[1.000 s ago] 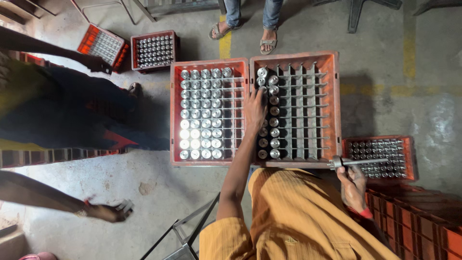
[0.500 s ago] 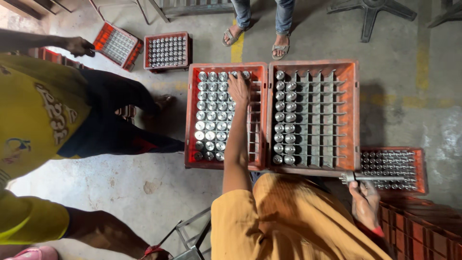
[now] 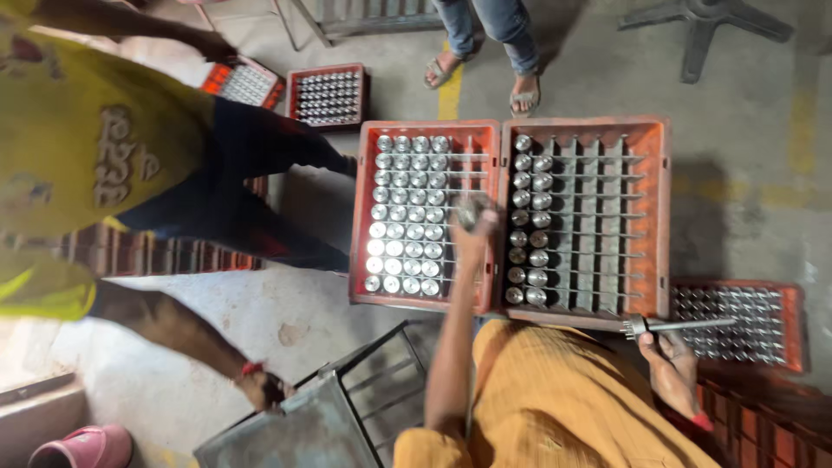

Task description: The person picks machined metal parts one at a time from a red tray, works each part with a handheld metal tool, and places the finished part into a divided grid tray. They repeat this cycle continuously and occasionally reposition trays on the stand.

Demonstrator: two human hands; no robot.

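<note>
Four orange crates stand on the concrete floor (image 3: 763, 130), and part of a fifth shows under a co-worker's arm. Two large crates sit side by side, walls touching. The left crate (image 3: 360, 217) is filled with capped metal cylinders (image 3: 400, 217) in four columns on its left side; the rows number about ten, exact count uncertain through blur. Its right columns are bare pins. The right crate (image 3: 663, 208) carries cylinders (image 3: 529, 234) only along its left edge, in two columns, roughly eighteen in all; the remaining columns are bare pins.

The left hand (image 3: 475, 230) is over the right edge of the left crate, fingers closed on one metal cylinder (image 3: 468, 211) lifted clear of the pins. The right hand (image 3: 672, 364) is near the front right corner of the right crate, closed around a metal rod tool (image 3: 680, 326) with a toothed head, lying level and pointing right.

A smaller crate (image 3: 797, 325) full of cylinders lies at the right crate's front right corner. Another small full crate (image 3: 328, 94) lies beyond the left crate's far left corner.

Two other people are present: one in a yellow shirt (image 3: 78, 147) at left, and one standing in sandals (image 3: 485, 78) at the far edge. A grey metal frame (image 3: 347, 407) stands at the front.
</note>
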